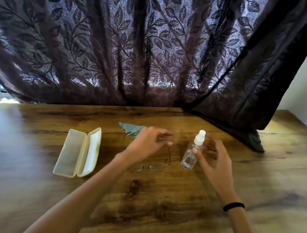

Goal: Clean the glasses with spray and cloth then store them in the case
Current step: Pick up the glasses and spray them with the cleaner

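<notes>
Two bare hands are hovering around the spray bottle point(192, 153), which is standing upright on the wooden table point(170, 231). The right hand point(214, 161) is reaching in from the bottle's right, its thumb touching the clear side while its fingers are spreading wide and blurred behind, not wrapping it. The left hand point(148, 144) is hanging just left of the bottle, fingers loosely curled, holding nothing visible. The glasses point(155, 166) are lying unfolded left of the bottle, nearer the person. The cloth point(130, 128) is lying farther left and back, and the case point(78, 153) is lying open well to the left.
</notes>
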